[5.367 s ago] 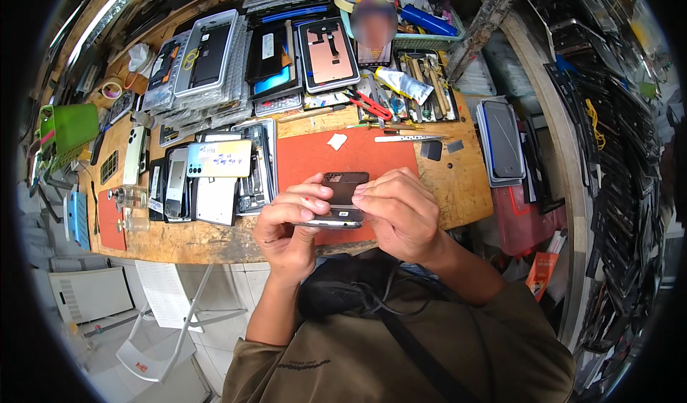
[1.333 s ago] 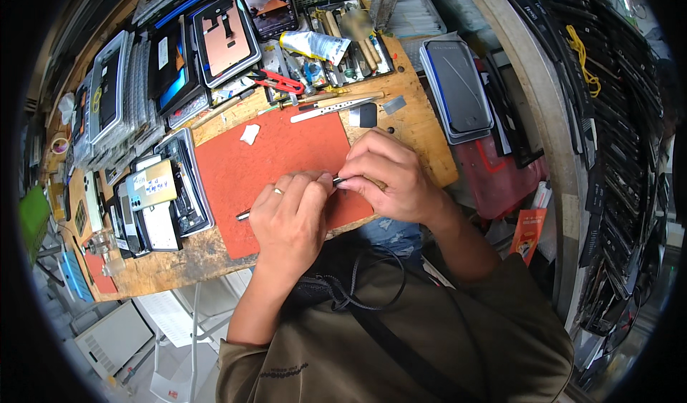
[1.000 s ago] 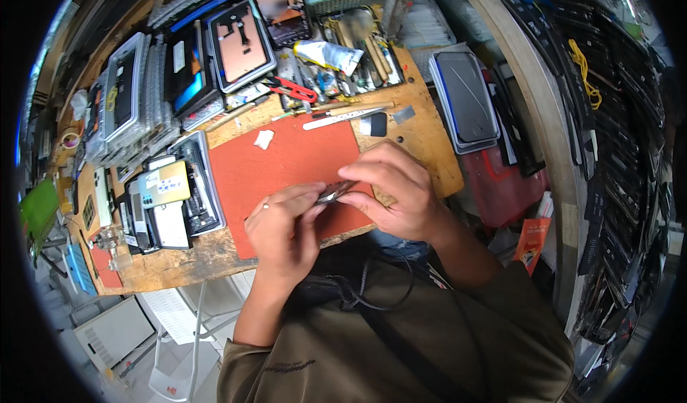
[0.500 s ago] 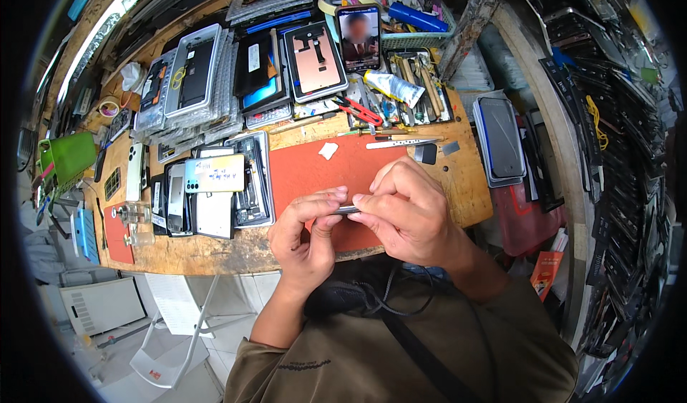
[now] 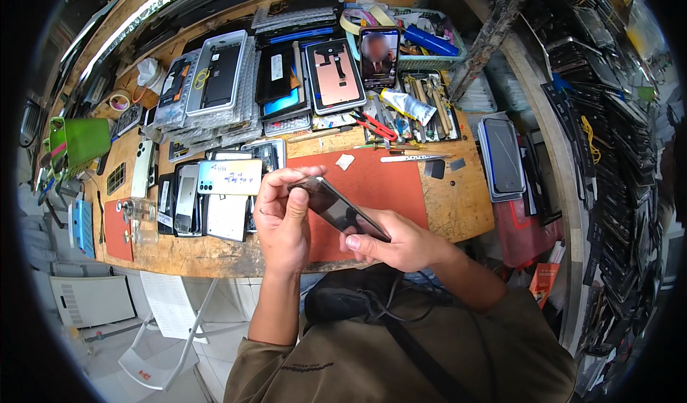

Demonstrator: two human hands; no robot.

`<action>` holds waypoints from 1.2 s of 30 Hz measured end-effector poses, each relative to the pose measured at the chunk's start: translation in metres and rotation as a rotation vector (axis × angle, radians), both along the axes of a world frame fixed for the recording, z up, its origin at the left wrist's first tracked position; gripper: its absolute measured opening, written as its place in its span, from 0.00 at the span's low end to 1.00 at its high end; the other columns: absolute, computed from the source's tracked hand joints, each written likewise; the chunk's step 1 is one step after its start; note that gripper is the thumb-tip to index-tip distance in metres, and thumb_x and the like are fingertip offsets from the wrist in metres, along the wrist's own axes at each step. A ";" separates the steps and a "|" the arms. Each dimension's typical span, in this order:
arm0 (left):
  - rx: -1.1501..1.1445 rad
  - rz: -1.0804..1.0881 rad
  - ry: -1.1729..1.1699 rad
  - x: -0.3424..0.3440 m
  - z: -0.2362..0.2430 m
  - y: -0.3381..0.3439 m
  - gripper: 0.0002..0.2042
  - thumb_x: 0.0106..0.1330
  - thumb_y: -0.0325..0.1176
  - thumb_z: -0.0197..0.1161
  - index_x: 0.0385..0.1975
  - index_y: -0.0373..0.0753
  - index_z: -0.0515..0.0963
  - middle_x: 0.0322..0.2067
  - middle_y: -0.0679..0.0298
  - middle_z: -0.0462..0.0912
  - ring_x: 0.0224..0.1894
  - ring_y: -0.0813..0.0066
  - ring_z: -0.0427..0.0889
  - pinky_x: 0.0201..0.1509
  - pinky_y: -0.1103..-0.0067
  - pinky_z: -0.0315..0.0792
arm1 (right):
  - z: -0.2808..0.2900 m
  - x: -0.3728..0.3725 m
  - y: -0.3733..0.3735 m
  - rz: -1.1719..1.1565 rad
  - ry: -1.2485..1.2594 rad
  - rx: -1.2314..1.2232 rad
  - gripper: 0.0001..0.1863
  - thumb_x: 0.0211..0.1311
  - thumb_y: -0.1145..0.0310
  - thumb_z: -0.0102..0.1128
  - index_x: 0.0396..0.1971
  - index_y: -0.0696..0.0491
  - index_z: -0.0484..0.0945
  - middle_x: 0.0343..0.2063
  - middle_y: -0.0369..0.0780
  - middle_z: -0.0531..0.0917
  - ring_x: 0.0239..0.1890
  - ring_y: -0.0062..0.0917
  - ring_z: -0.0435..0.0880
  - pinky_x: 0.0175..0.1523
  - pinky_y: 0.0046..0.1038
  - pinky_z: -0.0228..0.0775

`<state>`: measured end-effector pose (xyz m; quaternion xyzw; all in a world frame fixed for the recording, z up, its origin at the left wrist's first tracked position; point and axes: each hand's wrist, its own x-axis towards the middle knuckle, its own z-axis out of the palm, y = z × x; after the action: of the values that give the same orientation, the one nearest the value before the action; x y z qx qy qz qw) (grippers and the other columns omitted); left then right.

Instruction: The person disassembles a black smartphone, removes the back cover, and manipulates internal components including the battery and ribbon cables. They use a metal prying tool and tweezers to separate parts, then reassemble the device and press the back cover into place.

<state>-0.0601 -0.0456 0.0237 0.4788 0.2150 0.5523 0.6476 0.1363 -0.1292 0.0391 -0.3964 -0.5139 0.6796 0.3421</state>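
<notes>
A dark, glossy smartphone (image 5: 341, 210) is held tilted above the orange-red mat (image 5: 390, 181), its shiny face turned up. At its upper left end, my left hand (image 5: 283, 213) grips it with the thumb on the near edge and the fingers behind. The lower right end lies between the thumb and fingers of my right hand (image 5: 393, 240). Past the phone's far end, a small white scrap (image 5: 345, 162) rests on the mat. To the left of my left hand sits a pale yellow-blue phone back (image 5: 230, 177) with handwriting on it.
Stacked tablets and trays (image 5: 215, 74) fill the bench's back left. Red-handled pliers (image 5: 376, 125), a white-and-yellow tube (image 5: 408, 106) and tweezers (image 5: 408, 159) lie beyond the mat. A lit phone (image 5: 380, 56) stands propped behind them. Glass jars (image 5: 145, 224) stand at the left.
The phone, seen nearly edge-on before, is now turned so its broad face shows. My left hand has moved to its upper end, my right hand lower and nearer me. The view has shifted slightly.
</notes>
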 end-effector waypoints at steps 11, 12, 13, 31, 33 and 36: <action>0.145 0.022 0.254 -0.007 -0.008 0.008 0.15 0.76 0.33 0.70 0.57 0.35 0.79 0.60 0.51 0.83 0.63 0.64 0.82 0.65 0.65 0.79 | 0.002 -0.002 -0.006 -0.103 -0.249 0.211 0.28 0.77 0.58 0.64 0.68 0.59 0.71 0.38 0.39 0.83 0.37 0.23 0.82 0.44 0.30 0.78; 0.153 0.038 0.261 -0.005 -0.006 0.006 0.14 0.76 0.33 0.70 0.56 0.35 0.80 0.60 0.51 0.83 0.63 0.64 0.81 0.66 0.65 0.79 | 0.008 -0.002 -0.006 -0.114 -0.256 0.185 0.28 0.77 0.57 0.64 0.66 0.59 0.73 0.37 0.41 0.84 0.37 0.26 0.84 0.44 0.33 0.78; 0.161 0.055 0.269 -0.001 -0.002 0.004 0.14 0.76 0.33 0.70 0.56 0.36 0.80 0.61 0.52 0.82 0.64 0.64 0.81 0.66 0.65 0.79 | 0.012 -0.001 -0.007 -0.124 -0.263 0.159 0.27 0.76 0.57 0.65 0.64 0.59 0.74 0.36 0.43 0.85 0.36 0.29 0.85 0.44 0.36 0.79; 0.333 0.032 0.422 0.013 0.025 -0.015 0.12 0.73 0.30 0.73 0.50 0.34 0.80 0.51 0.59 0.77 0.44 0.78 0.80 0.47 0.81 0.77 | -0.025 -0.004 -0.003 -0.132 0.229 0.128 0.32 0.84 0.53 0.38 0.76 0.59 0.64 0.50 0.40 0.79 0.47 0.23 0.80 0.55 0.28 0.71; 0.284 0.030 0.423 0.015 0.029 -0.020 0.11 0.72 0.29 0.73 0.49 0.34 0.81 0.49 0.60 0.77 0.43 0.77 0.81 0.48 0.80 0.77 | -0.024 -0.004 -0.004 -0.149 0.197 0.147 0.31 0.84 0.53 0.39 0.74 0.59 0.66 0.48 0.40 0.79 0.45 0.23 0.81 0.52 0.28 0.73; 0.310 0.062 0.485 0.013 0.026 -0.023 0.11 0.71 0.29 0.74 0.48 0.33 0.81 0.46 0.60 0.79 0.43 0.76 0.81 0.48 0.80 0.77 | -0.016 -0.005 -0.008 -0.188 0.134 0.183 0.30 0.83 0.53 0.39 0.72 0.59 0.68 0.46 0.40 0.80 0.42 0.23 0.83 0.48 0.28 0.74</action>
<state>-0.0467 -0.0691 0.0496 0.6833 0.2911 0.4675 0.4794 0.1313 -0.1376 0.0235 -0.3633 -0.5104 0.6198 0.4726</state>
